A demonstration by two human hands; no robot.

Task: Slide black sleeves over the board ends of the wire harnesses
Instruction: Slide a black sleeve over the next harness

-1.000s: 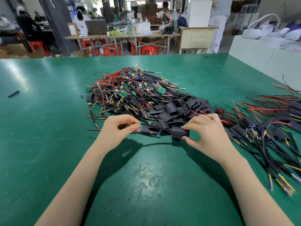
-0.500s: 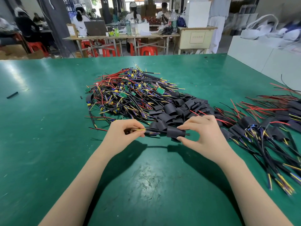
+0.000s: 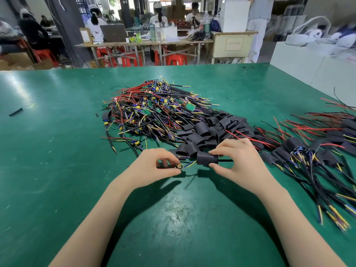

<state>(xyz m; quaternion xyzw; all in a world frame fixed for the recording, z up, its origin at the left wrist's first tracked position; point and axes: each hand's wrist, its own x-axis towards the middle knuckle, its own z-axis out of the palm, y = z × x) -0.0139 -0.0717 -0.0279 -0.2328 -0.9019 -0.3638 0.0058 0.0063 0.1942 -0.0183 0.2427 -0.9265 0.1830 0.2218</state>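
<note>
I look down over two bare forearms at a green table (image 3: 57, 170). My left hand (image 3: 154, 166) pinches the small board end of one wire harness (image 3: 180, 166) between thumb and fingertips, low over the table near me. My right hand (image 3: 237, 160) grips a black sleeve (image 3: 207, 158), thumb under and fingers curled on top. Thin blue and yellow wires run from the board into the sleeve's left mouth, and a black cable pokes out of its right end. So the sleeve sits on the wires, just beside the board, not yet over it.

Behind my hands lies a heap of bare harnesses (image 3: 154, 112) with green boards. A pile of loose sleeves (image 3: 212, 128) touches its right side. Far right is a spread of finished harnesses (image 3: 308, 151).

I judge several risks. The soft sleeve could flatten under my grip, so the board's corners or its small yellow part catch on the mouth. Pushing harder then could bend the thin wires. My left fingertips cover much of the board and may block the sleeve. The loose sleeves lie very close behind, so one could snag and drag along.
</note>
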